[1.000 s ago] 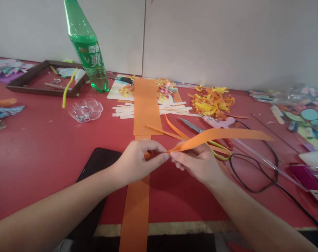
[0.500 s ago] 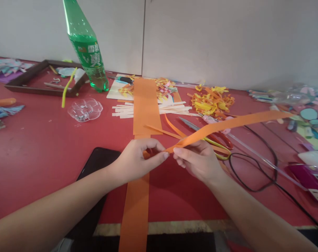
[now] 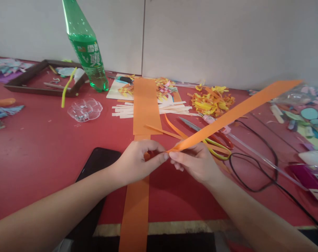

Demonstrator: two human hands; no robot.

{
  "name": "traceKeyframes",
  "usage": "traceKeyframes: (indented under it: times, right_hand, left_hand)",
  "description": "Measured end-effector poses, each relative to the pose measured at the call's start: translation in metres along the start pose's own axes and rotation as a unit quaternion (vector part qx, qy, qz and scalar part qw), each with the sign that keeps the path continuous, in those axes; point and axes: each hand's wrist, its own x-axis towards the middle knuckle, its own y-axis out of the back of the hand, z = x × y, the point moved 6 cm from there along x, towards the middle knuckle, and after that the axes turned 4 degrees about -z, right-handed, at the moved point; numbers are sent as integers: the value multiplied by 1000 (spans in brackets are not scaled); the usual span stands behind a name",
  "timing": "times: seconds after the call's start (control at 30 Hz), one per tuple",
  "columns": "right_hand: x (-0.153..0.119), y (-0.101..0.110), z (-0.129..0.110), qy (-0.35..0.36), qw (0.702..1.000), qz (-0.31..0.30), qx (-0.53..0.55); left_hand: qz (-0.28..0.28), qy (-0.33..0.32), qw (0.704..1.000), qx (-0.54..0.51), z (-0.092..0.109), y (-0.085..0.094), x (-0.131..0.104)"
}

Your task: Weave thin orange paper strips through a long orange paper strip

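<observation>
A red table [image 3: 54, 140] is extended on every side of the fingers, its left and right ends cut off. Far left of the fingers, one dark frame [image 3: 38, 91] is partly covered by one green bottle [image 3: 86, 52], the top of which is cut off. Beneath the left hand [image 3: 134, 162], one long orange strip [image 3: 136, 210] is laid, its near end cut off; it is met beyond the fingers by one wider orange sheet [image 3: 146, 108]. One black phone [image 3: 101, 159], left of the fingers, is partly hidden by the left forearm [image 3: 69, 199]. Two hands are seen. One narrow orange strip [image 3: 234, 117] is slanted up and away to the right from the fingertips, its lower end concealed between them. Right of the fingers, red and yellow scissor handles [image 3: 218, 149] are partly screened by it; whether one pair or two is hard to tell. White strips [image 3: 174, 109], ahead of the fingers, are overlapped too closely to be counted. The narrow strip is pinched between thumb and fingers of the right hand [image 3: 198, 162]; the left thumb and forefinger are closed on its lower end, a rounded gap being left behind their tips.
</observation>
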Motion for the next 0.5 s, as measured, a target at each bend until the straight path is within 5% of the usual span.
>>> traceKeyframes:
  times: [0.5]
  right_hand:
    - [0,6,-3,26,999,39,22]
  left_hand:
    - [11,23,1000,-9,-1,2,1]
